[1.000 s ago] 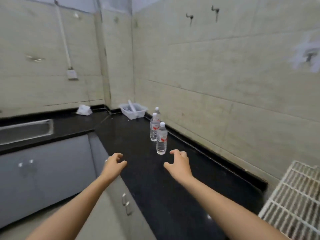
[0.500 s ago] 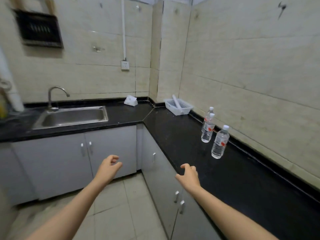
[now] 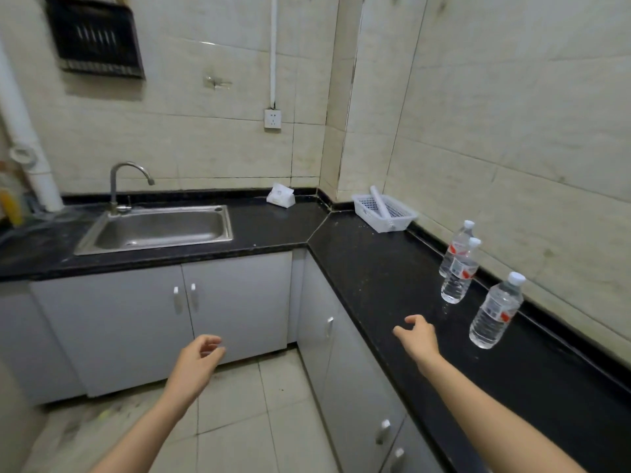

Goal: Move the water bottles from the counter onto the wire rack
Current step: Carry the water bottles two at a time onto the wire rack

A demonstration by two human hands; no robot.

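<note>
So far: nothing looks moved; three water bottles stand on the counter [image 3: 386, 281] and the wire rack is out of view, so I cannot say whether any bottle is already on it.
Left to do: by my judgement all three bottles in view need carrying over, starting with the one closest to me.
Nearest bottle [image 3: 495, 312]: upright on the black counter, near the wall, just beyond and to the right of my right hand, not touched.
Middle bottle [image 3: 459, 273]: upright, further along the counter, overlapping the far one from where I look.
Far bottle [image 3: 456, 245]: upright behind the middle one; whether the two touch I cannot tell.
Look of the bottles: clear plastic, white caps, red and white labels, and they look full or close to it.
Right hand [image 3: 417, 337]: over the counter's front part, fingers loosely curled, holding nothing.
Left hand [image 3: 199, 361]: out over the floor in front of the cupboards, fingers slack and half curled, holding nothing.
Other things: a white basket [image 3: 384, 210] sits in the corner past the bottles, and a sink [image 3: 160, 228] lies to the left.
</note>
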